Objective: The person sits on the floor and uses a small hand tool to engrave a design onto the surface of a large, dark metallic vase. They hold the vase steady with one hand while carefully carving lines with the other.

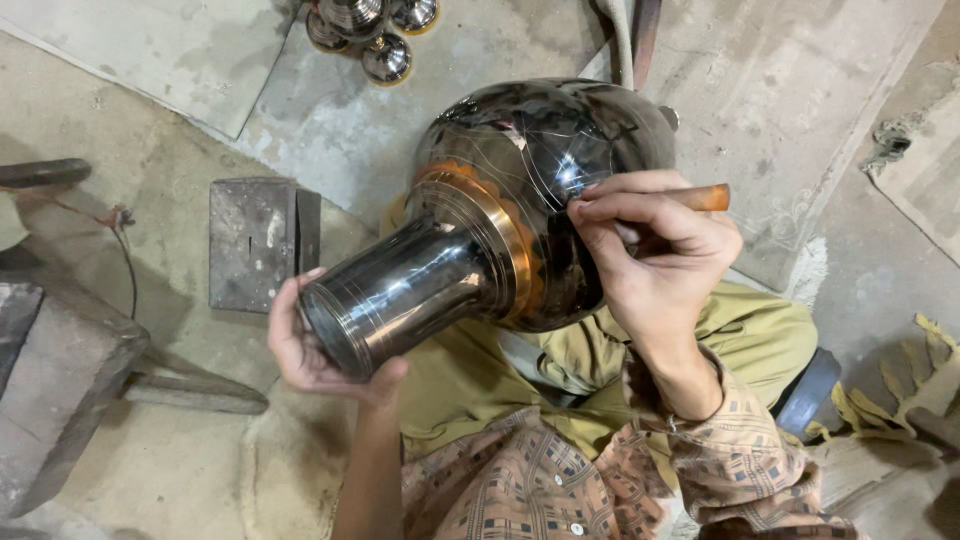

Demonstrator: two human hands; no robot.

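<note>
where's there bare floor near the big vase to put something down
Bare concrete lies between the metal block and the small shiny vessels, and right of the vase toward the frayed mat. It is crowded at the lap, where the left hand and right hand work.

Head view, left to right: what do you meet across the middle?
Stone block → flat metal block → left hand cupping the vase neck → brass collar → right hand → wooden tool handle → fringed cloth.
</note>
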